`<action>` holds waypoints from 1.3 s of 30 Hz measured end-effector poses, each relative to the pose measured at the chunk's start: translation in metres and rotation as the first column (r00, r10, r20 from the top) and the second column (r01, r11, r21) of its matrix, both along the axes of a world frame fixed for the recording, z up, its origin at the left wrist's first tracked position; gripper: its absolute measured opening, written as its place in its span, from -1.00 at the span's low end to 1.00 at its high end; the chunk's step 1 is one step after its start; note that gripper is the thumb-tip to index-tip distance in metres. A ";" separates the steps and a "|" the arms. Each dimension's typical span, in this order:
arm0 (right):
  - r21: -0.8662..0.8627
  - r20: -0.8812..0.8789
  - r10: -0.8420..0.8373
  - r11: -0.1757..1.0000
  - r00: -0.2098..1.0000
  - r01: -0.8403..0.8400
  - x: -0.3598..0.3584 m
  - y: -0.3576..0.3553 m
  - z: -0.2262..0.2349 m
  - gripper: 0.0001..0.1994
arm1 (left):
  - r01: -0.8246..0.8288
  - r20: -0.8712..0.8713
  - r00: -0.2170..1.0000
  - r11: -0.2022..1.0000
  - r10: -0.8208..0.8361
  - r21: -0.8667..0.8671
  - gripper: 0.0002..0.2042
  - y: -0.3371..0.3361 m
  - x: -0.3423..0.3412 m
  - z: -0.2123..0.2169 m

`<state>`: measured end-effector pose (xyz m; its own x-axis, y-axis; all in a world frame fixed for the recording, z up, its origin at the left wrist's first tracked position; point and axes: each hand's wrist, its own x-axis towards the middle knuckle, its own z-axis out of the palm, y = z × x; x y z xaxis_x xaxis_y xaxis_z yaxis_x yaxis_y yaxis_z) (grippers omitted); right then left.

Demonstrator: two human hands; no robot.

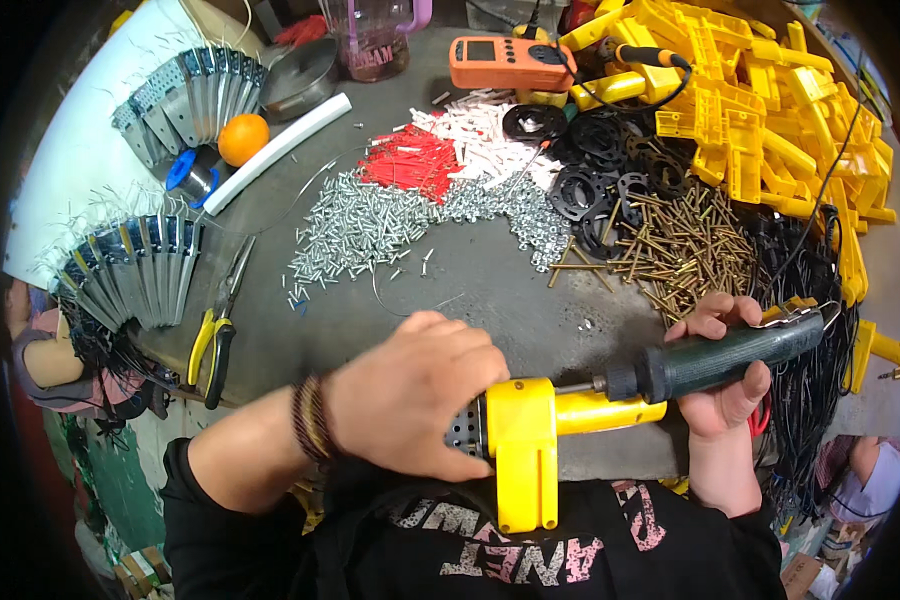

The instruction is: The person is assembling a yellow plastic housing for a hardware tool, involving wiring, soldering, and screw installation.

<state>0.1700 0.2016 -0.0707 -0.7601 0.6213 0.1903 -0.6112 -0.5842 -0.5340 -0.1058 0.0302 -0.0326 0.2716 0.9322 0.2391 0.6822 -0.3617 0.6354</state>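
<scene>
Left hand (415,390) grip closed over the yellow plastic housing (525,445), held low at the bench (490,290) edge | right hand (725,375) wrapped tight round the dark-handled screwdriver (715,360), tip driven into the housing | risk: bit could slip off sideways toward the left fingers if the tool tilts.

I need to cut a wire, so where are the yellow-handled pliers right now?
In the head view, the pliers lie on the table's left side, between the fanned metal brackets and the silver screw pile.
</scene>
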 end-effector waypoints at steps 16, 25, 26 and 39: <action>0.019 -0.021 -0.008 1.000 1.000 0.009 -0.009 -0.012 0.002 -0.40 | -0.221 -0.744 0.570 0.937 0.348 0.270 -0.95 0.079 0.004 -0.017; 0.122 0.001 -0.089 0.989 0.996 0.089 0.001 -0.016 0.006 -0.34 | -0.519 -0.001 0.850 0.837 0.527 0.171 -0.94 -0.056 0.044 -0.008; 0.117 0.012 -0.105 0.988 0.994 0.103 0.001 -0.017 0.008 -0.34 | -0.533 0.046 0.844 0.825 0.534 0.187 -0.94 -0.055 0.047 -0.015; -0.038 -0.032 -0.103 0.994 0.994 0.101 -0.006 -0.023 0.009 -0.48 | -0.531 0.177 0.838 0.846 0.517 0.043 -0.86 -0.059 0.037 -0.023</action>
<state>0.1642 0.1789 -0.0612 -0.6859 0.7021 0.1912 -0.6860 -0.5362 -0.4918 -0.0687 -0.0292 -0.0557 -0.2978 0.8983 0.3232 0.6827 -0.0362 0.7298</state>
